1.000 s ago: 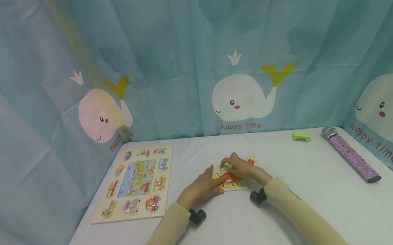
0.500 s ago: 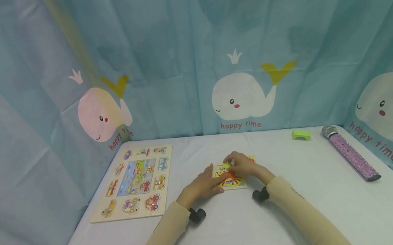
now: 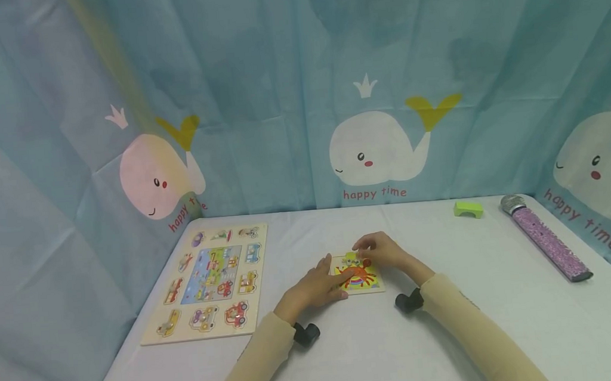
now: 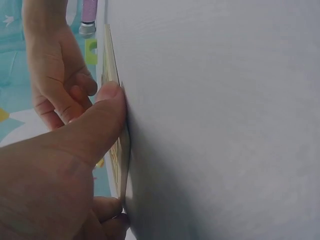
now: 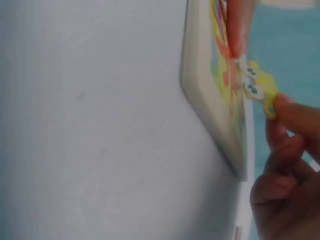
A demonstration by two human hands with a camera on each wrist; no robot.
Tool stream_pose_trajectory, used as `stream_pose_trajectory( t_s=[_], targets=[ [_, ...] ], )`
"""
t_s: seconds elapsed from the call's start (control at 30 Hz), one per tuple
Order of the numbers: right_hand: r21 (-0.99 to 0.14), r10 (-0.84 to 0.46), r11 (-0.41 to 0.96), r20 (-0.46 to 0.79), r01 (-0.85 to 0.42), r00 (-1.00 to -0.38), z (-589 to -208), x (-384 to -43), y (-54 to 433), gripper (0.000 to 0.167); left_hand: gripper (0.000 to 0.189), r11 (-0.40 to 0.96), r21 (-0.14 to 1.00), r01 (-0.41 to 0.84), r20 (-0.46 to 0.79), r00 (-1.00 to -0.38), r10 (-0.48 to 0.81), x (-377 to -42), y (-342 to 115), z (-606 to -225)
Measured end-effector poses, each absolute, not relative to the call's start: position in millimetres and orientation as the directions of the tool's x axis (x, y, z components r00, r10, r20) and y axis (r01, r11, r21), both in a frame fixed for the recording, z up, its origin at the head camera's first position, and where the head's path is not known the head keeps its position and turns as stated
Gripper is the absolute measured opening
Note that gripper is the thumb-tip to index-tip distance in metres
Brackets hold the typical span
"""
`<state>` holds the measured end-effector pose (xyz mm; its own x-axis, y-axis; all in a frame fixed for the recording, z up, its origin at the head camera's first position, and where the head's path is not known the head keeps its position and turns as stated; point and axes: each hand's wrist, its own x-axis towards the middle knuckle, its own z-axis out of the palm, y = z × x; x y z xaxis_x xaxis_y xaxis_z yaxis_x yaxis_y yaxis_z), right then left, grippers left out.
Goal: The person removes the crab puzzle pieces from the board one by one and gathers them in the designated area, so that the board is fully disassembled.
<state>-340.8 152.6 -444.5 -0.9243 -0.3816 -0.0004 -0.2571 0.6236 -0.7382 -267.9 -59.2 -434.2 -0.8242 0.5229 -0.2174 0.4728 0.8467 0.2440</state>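
A small wooden jigsaw board (image 3: 371, 289) with a red crab picture lies mid-table. My left hand (image 3: 313, 287) holds it at the left side; the thumb (image 4: 107, 107) lies across the board and other fingers are at its edge. My right hand (image 3: 386, 251) pinches a yellow puzzle piece (image 5: 267, 87) with two cartoon eyes between thumb and forefinger. In the right wrist view this piece stands tilted at the board's far edge; whether it touches the board I cannot tell.
A larger wooden vehicle puzzle (image 3: 150, 337) with picture pieces lies on the left. At the back right are a green arched block (image 3: 468, 210) and a glittery purple microphone (image 3: 549, 243). A whale-print curtain (image 3: 260, 98) hangs behind the white table (image 3: 362, 359).
My right hand has shifted slightly right and away from me, with the eyed piece. The small red-and-yellow piece seen beyond it earlier is now hidden. My left hand stays in place.
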Motion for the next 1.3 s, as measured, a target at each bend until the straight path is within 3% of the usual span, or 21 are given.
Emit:
stream_pose_trajectory(
  t_s=[0.33, 0.73, 1.3],
  targets=[
    [-0.759, -0.293, 0.621, 0.003, -0.193, -0.956, -438.1, -341.0, 167.9, 0.014, 0.057, 0.846, 0.249, 0.472, -0.217, -0.824, 0.523, -266.4, -58.9, -432.8],
    [-0.807, -0.116, 0.591, -0.08, -0.004, -0.99, -422.1, -343.5, 235.5, 0.033, 0.059, 0.852, 0.3, 0.428, -0.246, -0.829, 0.503, -265.3, -60.0, -428.6],
    [-0.741, 0.068, 0.63, -0.244, 0.231, -0.967, -436.0, -353.4, 272.0, 0.035, 0.059, 0.847, 0.316, 0.428, -0.226, -0.833, 0.505, -265.5, -60.3, -431.5]
  ],
)
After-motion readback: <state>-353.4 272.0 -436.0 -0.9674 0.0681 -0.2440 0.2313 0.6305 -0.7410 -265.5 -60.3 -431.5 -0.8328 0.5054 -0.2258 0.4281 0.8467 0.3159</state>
